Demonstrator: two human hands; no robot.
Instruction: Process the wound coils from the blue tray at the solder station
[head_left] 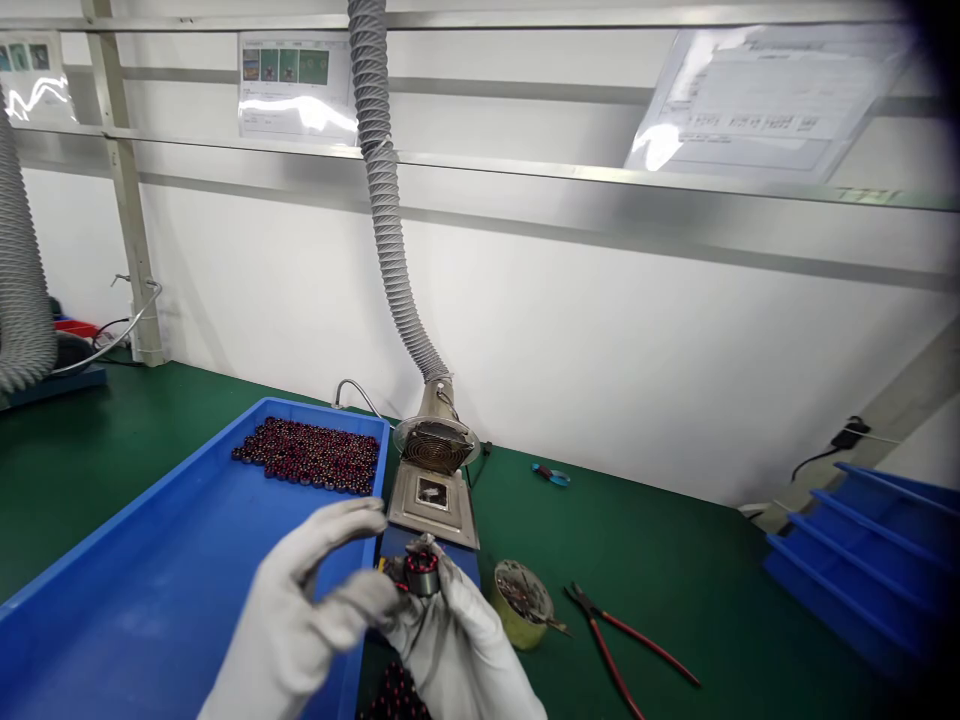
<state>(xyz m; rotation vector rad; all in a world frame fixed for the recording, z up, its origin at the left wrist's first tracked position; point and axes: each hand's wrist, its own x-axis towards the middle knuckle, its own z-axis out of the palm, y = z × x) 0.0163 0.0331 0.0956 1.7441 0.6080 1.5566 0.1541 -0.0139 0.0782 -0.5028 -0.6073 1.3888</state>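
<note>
My right hand [465,625], in a white glove, pinches a small motor stator [422,572], a dark metal ring with red spots around its top. To its left is my gloved left hand [304,590], thumb and fingers apart, with nothing visible between them. Its lower fingers are slightly blurred and reach close to the stator. More dark parts with red spots [396,693] lie below the hands, partly cut off by the frame edge. Just beyond the hands stands a metal heated pot [405,510] with a square well, partly hidden by my right hand.
A large blue tray [150,510] on the left holds many small dark-red parts [311,455]. Above the pot hangs an extraction hood [436,440] on a grey hose [382,180]. Rightward are a can [517,635], red-handled pliers [619,640], small blue cutters [551,474] and stacked blue bins [862,570].
</note>
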